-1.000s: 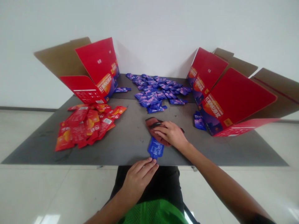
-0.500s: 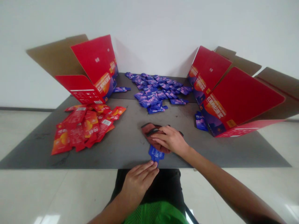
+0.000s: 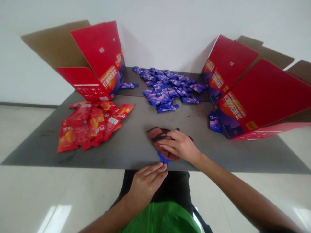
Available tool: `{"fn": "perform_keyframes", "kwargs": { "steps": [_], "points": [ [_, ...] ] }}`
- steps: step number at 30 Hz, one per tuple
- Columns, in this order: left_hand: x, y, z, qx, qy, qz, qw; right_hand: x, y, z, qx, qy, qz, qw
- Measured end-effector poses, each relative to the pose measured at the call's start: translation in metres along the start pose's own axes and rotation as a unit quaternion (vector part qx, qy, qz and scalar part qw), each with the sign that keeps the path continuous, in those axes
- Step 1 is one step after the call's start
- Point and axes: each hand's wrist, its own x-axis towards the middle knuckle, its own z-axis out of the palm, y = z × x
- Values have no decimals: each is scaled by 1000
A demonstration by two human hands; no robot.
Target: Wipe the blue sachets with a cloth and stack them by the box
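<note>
A blue spouted pouch (image 3: 164,158) lies at the table's front edge, mostly covered by a folded brown cloth (image 3: 155,134) with black edging. My right hand (image 3: 184,146) is closed on this cloth and presses it down over the pouch. With fingertips together, my left hand (image 3: 148,182) grips the pouch's narrow spout end at the edge. Only a small strip of the pouch shows between the cloth and my left fingers. My left thumb is hidden.
Red and orange packets (image 3: 93,124) are heaped on the left of the grey table (image 3: 131,145). Many blue-purple pouches (image 3: 167,89) lie at the back. Open red cartons stand at left (image 3: 97,55) and right (image 3: 255,97); one pouch (image 3: 214,122) lies against the right carton.
The cloth in my right hand has slid toward the table's front edge, covering more of the blue pouch. My left hand stays at the spout. The camera view has shifted slightly.
</note>
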Motion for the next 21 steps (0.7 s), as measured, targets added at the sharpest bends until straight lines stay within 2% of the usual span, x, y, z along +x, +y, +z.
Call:
{"fn": "perform_keyframes", "kwargs": {
  "steps": [3,5,7,9,11,13,15,17,19,21],
  "points": [
    [2,0,-2,-4,1,0,1000,21,41,-13,-82,-11,38,996],
    [3,0,-3,-4,2,-3,1000,30,48,-27,-107,7,68,992],
    [4,1,-3,-4,2,-4,1000,28,33,-36,-92,38,78,992],
    [4,1,-3,-2,-2,-6,1000,18,4,-36,-45,45,52,997],
    [4,1,-2,1,1,-11,1000,5,-22,-27,5,16,-3,1000],
    [3,0,-2,-1,-1,-15,1000,-3,-32,-14,36,-14,-37,999],
    [3,0,-2,-8,-10,-12,1000,-2,-18,-4,26,-23,-30,999],
    [3,-1,-3,-14,-20,-9,1000,9,12,-3,-18,-24,1,1000],
    [4,-1,-3,-16,-17,-8,1000,23,41,-13,-77,-28,27,996],
    [4,-1,-3,-16,-9,-12,1000,33,54,-27,-111,-15,53,992]
  ]
}}
